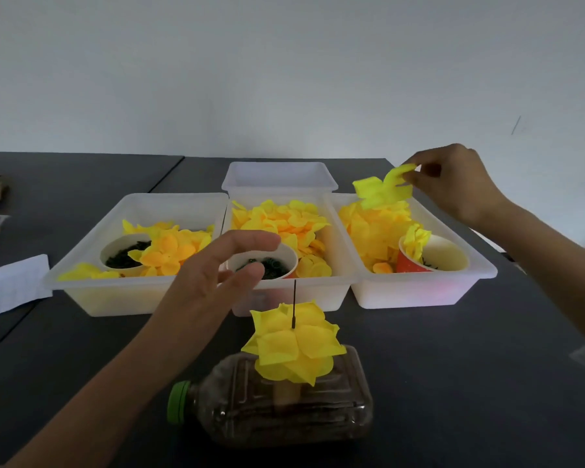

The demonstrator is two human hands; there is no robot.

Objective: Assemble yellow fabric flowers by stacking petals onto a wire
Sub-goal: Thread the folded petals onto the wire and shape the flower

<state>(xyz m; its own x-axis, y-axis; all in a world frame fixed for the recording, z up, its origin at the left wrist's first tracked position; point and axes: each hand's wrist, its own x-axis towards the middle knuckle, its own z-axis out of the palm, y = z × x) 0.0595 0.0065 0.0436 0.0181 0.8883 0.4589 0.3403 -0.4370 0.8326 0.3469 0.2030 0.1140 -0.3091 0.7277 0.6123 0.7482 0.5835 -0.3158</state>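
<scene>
Right hand (pixel 453 184) grip pinching yellow petal (pixel 382 189), left hand (pixel 213 275) grip wide — wire (pixel 294 304) upright, no readable writing

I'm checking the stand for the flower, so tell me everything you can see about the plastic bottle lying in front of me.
The plastic bottle lies on its side on the dark table, green cap pointing left. It is clear, ribbed and looks filled with something dark. A thin wire stands up from it, carrying stacked yellow petals that cover part of its top. Neither hand touches it.
</scene>
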